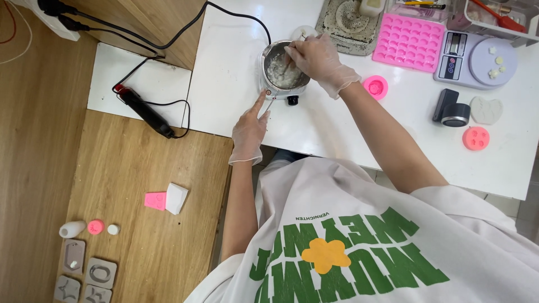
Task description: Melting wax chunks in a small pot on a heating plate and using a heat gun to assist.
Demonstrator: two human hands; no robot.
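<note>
A small metal pot with whitish, lumpy wax-like stuff stands on a little electric hot plate with a black knob on the white table. My right hand, in a clear glove, reaches over the pot's right rim and holds a thin stirring stick dipped into the stuff. My gloved left hand is just below the pot, index finger stretched out, pinching the pot's thin wire handle.
On the table to the right are a pink silicone mould tray, a lilac kitchen scale, two small round pink moulds and a black object. A black heat tool with cable lies left. Grey moulds sit on the wooden surface.
</note>
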